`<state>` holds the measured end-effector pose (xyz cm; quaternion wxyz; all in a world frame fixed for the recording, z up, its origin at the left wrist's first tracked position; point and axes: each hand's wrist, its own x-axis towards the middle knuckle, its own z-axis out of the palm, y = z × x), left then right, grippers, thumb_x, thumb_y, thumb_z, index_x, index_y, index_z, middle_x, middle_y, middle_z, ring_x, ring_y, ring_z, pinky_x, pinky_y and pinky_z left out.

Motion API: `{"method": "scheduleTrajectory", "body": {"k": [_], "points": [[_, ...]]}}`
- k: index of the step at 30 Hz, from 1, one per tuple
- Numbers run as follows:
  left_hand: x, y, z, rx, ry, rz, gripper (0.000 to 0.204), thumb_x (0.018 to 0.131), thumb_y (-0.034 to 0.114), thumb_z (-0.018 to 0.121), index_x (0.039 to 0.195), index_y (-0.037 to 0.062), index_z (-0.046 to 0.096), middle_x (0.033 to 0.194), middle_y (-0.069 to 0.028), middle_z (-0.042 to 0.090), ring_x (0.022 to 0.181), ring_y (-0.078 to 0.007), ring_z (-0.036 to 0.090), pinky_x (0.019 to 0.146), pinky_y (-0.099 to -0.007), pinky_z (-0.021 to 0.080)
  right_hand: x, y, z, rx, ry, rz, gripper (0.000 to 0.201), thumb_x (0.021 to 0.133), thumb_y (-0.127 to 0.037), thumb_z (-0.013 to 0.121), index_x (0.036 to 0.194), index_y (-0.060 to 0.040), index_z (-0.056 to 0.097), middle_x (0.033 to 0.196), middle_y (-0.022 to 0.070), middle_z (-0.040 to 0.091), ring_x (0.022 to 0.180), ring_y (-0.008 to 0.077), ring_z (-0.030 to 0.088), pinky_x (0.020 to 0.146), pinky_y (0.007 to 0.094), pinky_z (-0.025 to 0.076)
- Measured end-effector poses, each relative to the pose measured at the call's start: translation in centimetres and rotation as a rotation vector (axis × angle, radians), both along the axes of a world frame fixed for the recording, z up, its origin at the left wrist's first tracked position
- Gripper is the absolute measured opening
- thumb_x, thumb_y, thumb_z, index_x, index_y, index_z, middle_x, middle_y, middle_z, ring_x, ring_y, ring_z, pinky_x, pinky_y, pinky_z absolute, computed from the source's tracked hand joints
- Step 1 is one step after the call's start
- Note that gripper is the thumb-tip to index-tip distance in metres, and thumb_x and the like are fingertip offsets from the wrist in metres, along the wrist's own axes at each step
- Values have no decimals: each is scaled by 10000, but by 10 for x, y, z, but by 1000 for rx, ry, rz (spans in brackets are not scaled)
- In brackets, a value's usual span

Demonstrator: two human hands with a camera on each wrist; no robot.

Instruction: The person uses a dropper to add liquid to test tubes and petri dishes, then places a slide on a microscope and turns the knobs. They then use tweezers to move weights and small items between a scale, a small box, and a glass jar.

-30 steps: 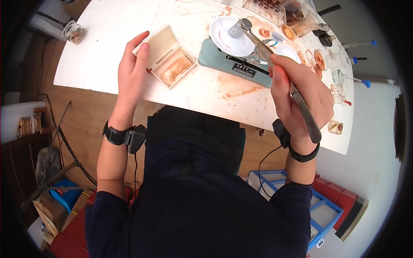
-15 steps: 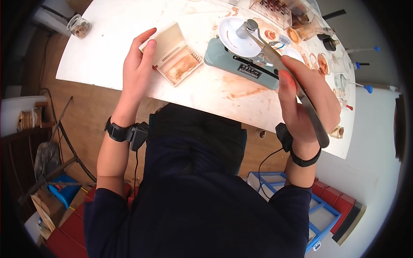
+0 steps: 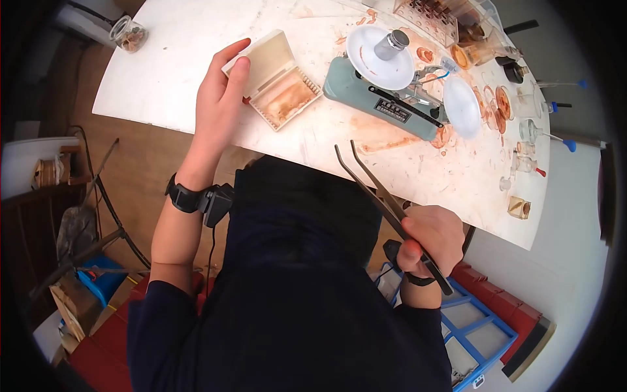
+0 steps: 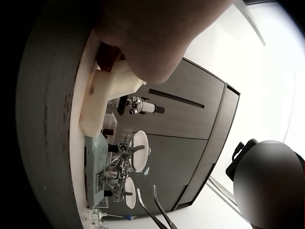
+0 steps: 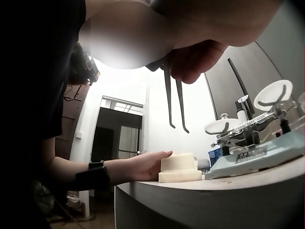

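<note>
My left hand point(image 3: 219, 91) holds the raised lid of an open cream plastic box point(image 3: 285, 104), thumb over the lid's edge and fingers behind it. The box interior is stained brown, with small slots along one side. In my right hand point(image 3: 436, 238) are bent-tip tweezers point(image 3: 377, 188), pointing over the table's front edge, their tips apart with nothing between them. Beyond the tweezers stands a green balance scale point(image 3: 366, 98) with two white pans. A metal cylinder weight point(image 3: 392, 46) sits on its left pan point(image 3: 366, 62); the right pan point(image 3: 462, 108) carries nothing visible.
Reddish stains mark the white table point(image 3: 176, 85). A glass jar point(image 3: 128, 34) stands far left. Along the right side are petri dishes point(image 3: 501, 103), small glassware, droppers and a little glass cube jar point(image 3: 519, 208). A rack of tubes point(image 3: 428, 19) stands at the back.
My right hand has drawn back from the weight toward my body, lowering the tweezers. The weight stays on the left pan. My left hand remains at the box lid.
</note>
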<state>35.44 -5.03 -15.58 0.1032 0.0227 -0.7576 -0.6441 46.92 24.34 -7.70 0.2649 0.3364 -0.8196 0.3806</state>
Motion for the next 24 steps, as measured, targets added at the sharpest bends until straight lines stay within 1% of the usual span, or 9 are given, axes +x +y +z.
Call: {"method": "scheduleTrajectory", "body": {"k": [6,11,12,13,14,17,19,22,24], "points": [[-1,-1,-2,1,10,-2,443,1046,378,511,1366,74,552,958,-35,655,827,-67,566,691,-223,466,-4,-2,-14,-16,-26,10,138,908,-148,692,891,-12,680,697,79,663,581,242,672,528,305,546],[-4,-3,-9,46,47,-20,446,1047,359,517,1388,71,536,972,-39,657,836,-65,564,717,-207,450,-31,-15,-27,-26,-32,68,142,838,-80,734,943,10,699,706,95,656,591,242,661,523,303,521],[-4,-2,-8,86,38,-30,441,1044,346,525,1391,73,534,952,-31,650,826,-60,556,714,-206,444,-37,-19,-30,-24,-28,84,159,822,-66,741,953,14,701,709,98,655,595,242,659,523,303,516],[-4,0,-7,126,28,-39,437,1041,332,534,1394,74,532,933,-22,643,815,-55,547,711,-206,438,-42,-24,-30,-24,-18,99,213,777,-48,759,973,16,705,728,97,656,600,239,651,520,298,500],[-3,0,-6,166,18,-47,434,1037,319,542,1397,75,531,913,-14,637,804,-49,539,709,-205,432,-45,-28,-30,-27,-7,106,225,769,-47,765,977,14,706,730,95,654,596,236,646,517,298,495],[-5,-6,-12,33,3,-68,427,1021,280,569,1397,82,532,832,9,601,727,-40,500,655,-220,417,-56,-42,-35,-39,26,123,259,746,-47,785,988,8,708,737,87,649,589,228,630,508,299,482],[-4,-2,-9,7,8,-74,426,1009,259,582,1396,87,533,793,15,579,680,-39,472,620,-226,402,-61,-51,-40,-55,48,120,282,731,-50,799,994,2,710,743,82,645,587,221,619,506,301,473],[-3,-2,-8,-78,28,-89,423,999,235,589,1396,100,531,784,12,584,633,-44,447,579,-230,383,-63,-56,-39,-2,-11,106,171,841,-62,742,982,21,693,782,132,690,642,254,664,563,307,515],[-3,-2,-7,-111,41,-99,406,993,219,589,1381,109,544,797,10,602,614,-44,436,561,-229,371,-64,-57,-43,3,-4,120,184,836,-58,745,991,22,689,792,133,692,644,253,664,563,303,514]]}}
